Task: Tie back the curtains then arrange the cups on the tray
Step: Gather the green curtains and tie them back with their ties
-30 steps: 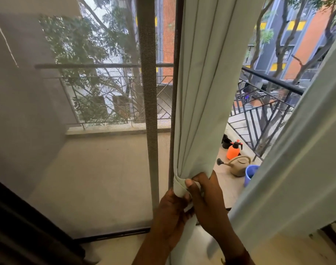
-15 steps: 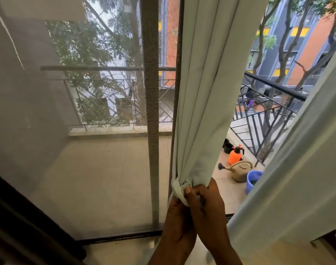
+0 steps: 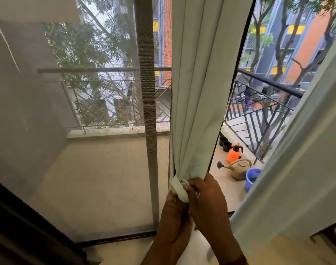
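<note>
The right hand [image 3: 208,197] pinches a pale green fabric tie-back band [image 3: 177,188] with curled fingertips, and the left hand [image 3: 174,215], just below and touching it, grips the band's lower end from beneath. The band wraps tightly round the gathered bottom of a pale green pleated cloth curtain [image 3: 197,92], which hangs straight down beside the grey vertical frame of a mesh screen door [image 3: 147,111]. A second pale green curtain [image 3: 301,165] slants down the right side, ungathered. Between the two curtains, on the tiled balcony floor [image 3: 223,180] along its right edge by the black metal railing [image 3: 266,83], stand two black pots [image 3: 225,144], an orange spray bottle [image 3: 233,154], a beige watering can [image 3: 239,168] and a blue plastic bucket [image 3: 252,178].
</note>
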